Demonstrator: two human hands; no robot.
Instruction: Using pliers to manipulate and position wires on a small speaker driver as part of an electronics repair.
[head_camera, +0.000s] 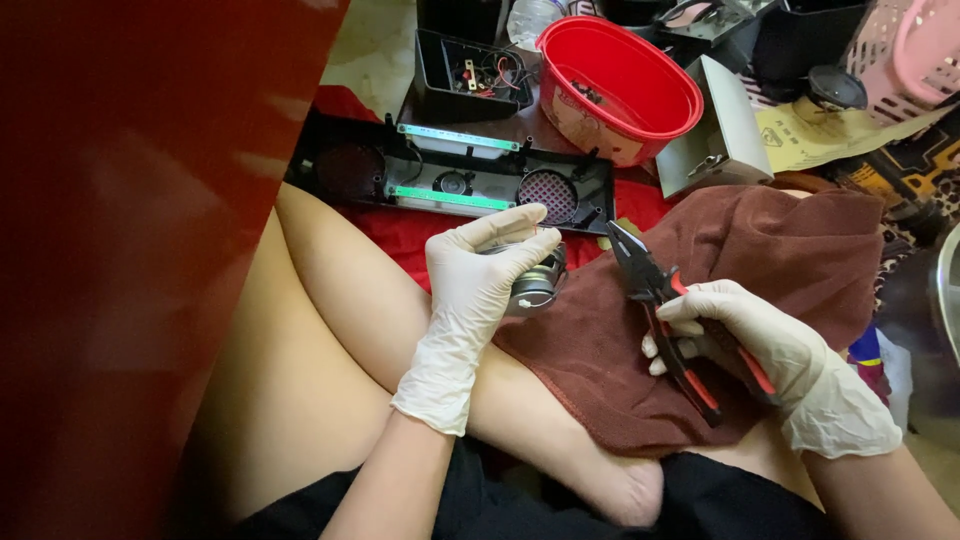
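Both of my hands wear white gloves. My left hand (478, 285) grips a small round metal speaker driver (533, 283) above a brown towel (720, 300) draped over my leg. In my right hand (745, 335) I hold black pliers with red-and-black handles (665, 320); their jaws point up and left, a short gap from the speaker part. The pliers' handles are spread apart in my palm.
A black speaker panel with green strips and a round grille (460, 180) lies beyond my knees. Behind it stand a red plastic bowl (615, 85), an open black box with wires (470, 75), a grey metal piece (720, 130) and pink baskets (915, 55). A red blurred surface (120, 250) fills the left.
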